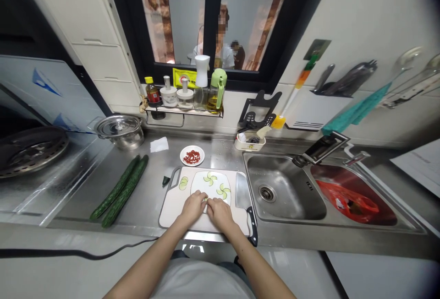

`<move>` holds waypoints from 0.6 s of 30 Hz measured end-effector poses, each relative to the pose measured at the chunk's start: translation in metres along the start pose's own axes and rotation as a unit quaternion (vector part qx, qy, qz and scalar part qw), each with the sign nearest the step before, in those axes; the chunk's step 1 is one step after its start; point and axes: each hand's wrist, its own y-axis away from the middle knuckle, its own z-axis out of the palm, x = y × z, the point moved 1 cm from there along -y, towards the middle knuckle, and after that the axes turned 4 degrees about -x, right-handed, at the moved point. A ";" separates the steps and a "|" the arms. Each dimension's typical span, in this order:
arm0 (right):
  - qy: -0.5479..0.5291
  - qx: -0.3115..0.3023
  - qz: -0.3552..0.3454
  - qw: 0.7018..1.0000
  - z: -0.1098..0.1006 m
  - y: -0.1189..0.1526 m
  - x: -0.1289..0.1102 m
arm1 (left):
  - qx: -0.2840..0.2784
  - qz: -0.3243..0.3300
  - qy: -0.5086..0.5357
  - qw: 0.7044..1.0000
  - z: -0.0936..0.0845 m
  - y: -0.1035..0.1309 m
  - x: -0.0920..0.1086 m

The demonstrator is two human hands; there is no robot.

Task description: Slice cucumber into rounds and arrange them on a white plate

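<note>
My left hand [193, 208] and my right hand [220, 213] meet over the near edge of a white square plate [209, 192]. Their fingertips are pinched together on a small pale-green cucumber slice, mostly hidden by the fingers. Curved cucumber slices form a pinwheel [210, 179] at the plate's far side and another pinwheel [223, 191] at its right. The plate rests on a light cutting board [175, 207]. A few loose cucumber slices [183, 183] overlap at the board's upper left. Along its right side lies a cleaver [243, 191] with a black handle.
Two whole cucumbers [125, 190] lie left of the board, a cucumber end [165, 180] nearer it. Behind are a dish of chopped red pieces [192, 156] and a lidded pot [120, 132]. A double sink [285, 184] is at right, with a red bag [350, 202] inside.
</note>
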 end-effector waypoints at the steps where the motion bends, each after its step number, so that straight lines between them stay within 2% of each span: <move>1: -0.014 0.004 0.003 1.000 -0.001 0.000 0.001 | 0.010 0.005 0.013 1.000 0.000 0.000 -0.001; 7: -0.098 0.037 0.015 0.994 -0.004 0.002 0.007 | 0.111 0.038 0.119 0.986 -0.004 0.002 -0.018; 11: -0.082 0.032 0.005 0.996 -0.001 0.005 0.004 | 0.216 -0.031 0.139 0.966 -0.012 0.011 -0.044; 13: -0.072 0.033 0.006 0.997 0.000 0.006 0.003 | 0.248 -0.078 0.132 0.956 -0.016 0.016 -0.057; 15: -0.074 0.043 0.014 0.996 0.002 0.006 0.002 | 0.262 -0.101 0.112 0.953 -0.019 0.022 -0.064; 18: -0.077 0.047 0.019 0.996 0.003 0.006 0.001 | 0.240 -0.059 0.056 0.967 -0.021 0.027 -0.056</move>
